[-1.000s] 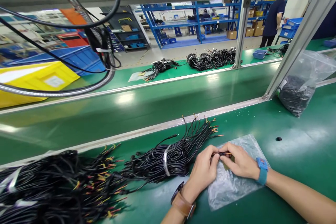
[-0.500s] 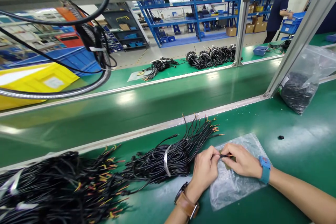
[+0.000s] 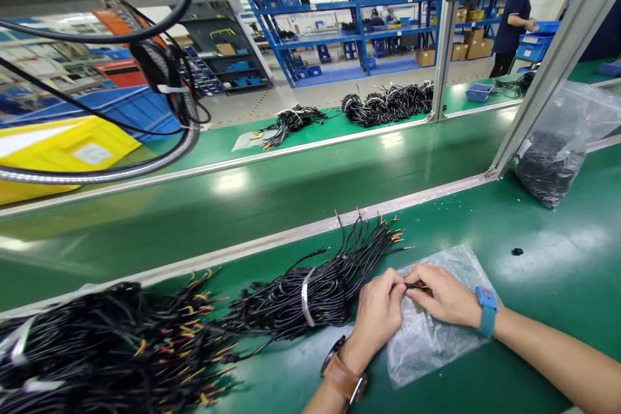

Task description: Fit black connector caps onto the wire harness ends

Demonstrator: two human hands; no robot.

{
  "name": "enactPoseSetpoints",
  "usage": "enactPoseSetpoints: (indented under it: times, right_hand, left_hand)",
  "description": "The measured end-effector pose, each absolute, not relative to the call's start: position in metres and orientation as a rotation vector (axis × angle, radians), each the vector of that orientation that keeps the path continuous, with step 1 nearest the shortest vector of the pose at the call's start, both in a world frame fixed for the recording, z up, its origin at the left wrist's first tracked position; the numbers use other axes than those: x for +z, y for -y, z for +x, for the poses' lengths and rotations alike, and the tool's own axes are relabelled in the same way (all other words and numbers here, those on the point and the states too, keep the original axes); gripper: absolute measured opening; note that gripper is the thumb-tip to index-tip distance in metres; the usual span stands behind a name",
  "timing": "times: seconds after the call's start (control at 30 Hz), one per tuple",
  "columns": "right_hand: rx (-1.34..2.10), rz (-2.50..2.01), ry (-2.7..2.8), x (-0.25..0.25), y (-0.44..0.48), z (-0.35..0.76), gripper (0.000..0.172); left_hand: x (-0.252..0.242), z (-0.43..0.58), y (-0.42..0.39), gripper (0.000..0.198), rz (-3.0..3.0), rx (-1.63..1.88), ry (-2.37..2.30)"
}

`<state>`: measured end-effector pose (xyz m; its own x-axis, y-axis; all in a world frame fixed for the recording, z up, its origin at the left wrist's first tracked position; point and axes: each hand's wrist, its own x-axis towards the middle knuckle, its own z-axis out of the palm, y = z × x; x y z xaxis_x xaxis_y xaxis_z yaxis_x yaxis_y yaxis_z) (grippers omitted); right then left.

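Note:
Both hands meet above a clear plastic bag (image 3: 427,352) on the green bench. My left hand (image 3: 381,304) pinches a thin black cable (image 3: 411,286) between thumb and forefinger. Right beside it, my right hand (image 3: 444,296) grips the same cable near its end, where a bit of reddish wire shows; the fingertips hide the rest. Just left of my hands lies a bundle of black cables (image 3: 286,301) bound with a white tie, its stripped orange and yellow ends pointing up and right. A larger heap of black cables (image 3: 97,349) fills the lower left.
A small black part (image 3: 517,251) lies right of the bag. A bag of black parts (image 3: 548,168) leans by the slanted metal post (image 3: 538,71). A metal rail (image 3: 291,233) borders the conveyor (image 3: 301,178). Hoses (image 3: 184,123) hang upper left. A person (image 3: 513,26) stands far right.
The whole view has shifted very slightly. Both hands keep their pinch on the cable in almost the same place.

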<state>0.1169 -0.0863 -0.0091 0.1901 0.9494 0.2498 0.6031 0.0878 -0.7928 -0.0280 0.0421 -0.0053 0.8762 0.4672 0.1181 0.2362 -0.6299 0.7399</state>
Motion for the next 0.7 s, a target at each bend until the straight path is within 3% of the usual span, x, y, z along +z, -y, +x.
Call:
enactPoseSetpoints:
  times: [0.7]
  right_hand:
    - [0.446, -1.651, 1.507, -0.01, 0.082, 0.12, 0.008]
  left_hand:
    - [-0.006, -0.029, -0.057, 0.021, 2.221, 0.442, -0.373]
